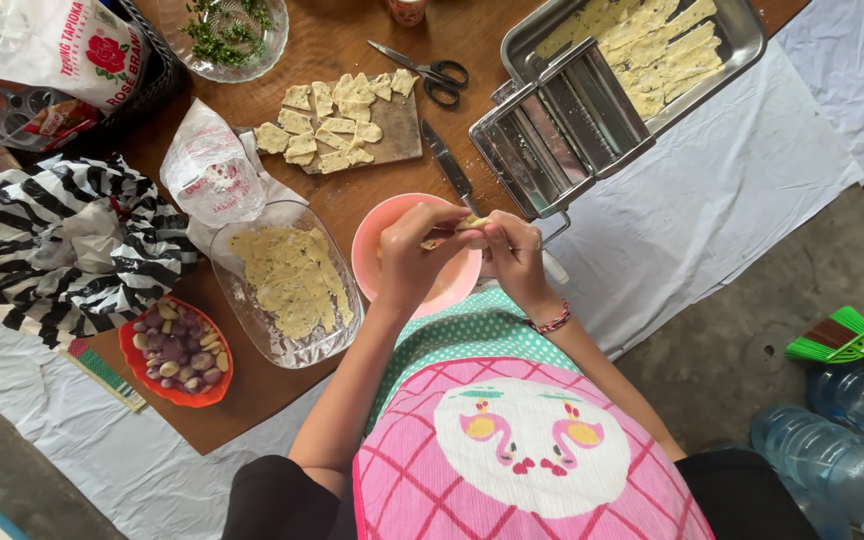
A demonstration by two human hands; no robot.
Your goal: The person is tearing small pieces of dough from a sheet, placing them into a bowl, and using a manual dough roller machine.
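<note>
While the wooden table (pixel 352 215) is crowded, the glass dish (pixel 337 335) of dough sits near its front edge, beside the pink bowl (pixel 372 250). Over that bowl, left hand (pixel 410 258) and right hand (pixel 514 255) both pinch a dough piece (pixel 469 224), looks like shaping; next probably needs gentle, even pressing.

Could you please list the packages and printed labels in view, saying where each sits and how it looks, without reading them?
White plastic bag, top left in a dark basket: crinkled, red rose picture, dark print.
Clear plastic bag, left of the cutting board: crumpled, faint red print.
Clear egg tray, far left: holds a brown egg, red label.
Water bottles, bottom right on the floor: clear bluish plastic; no labels discernible.
</note>
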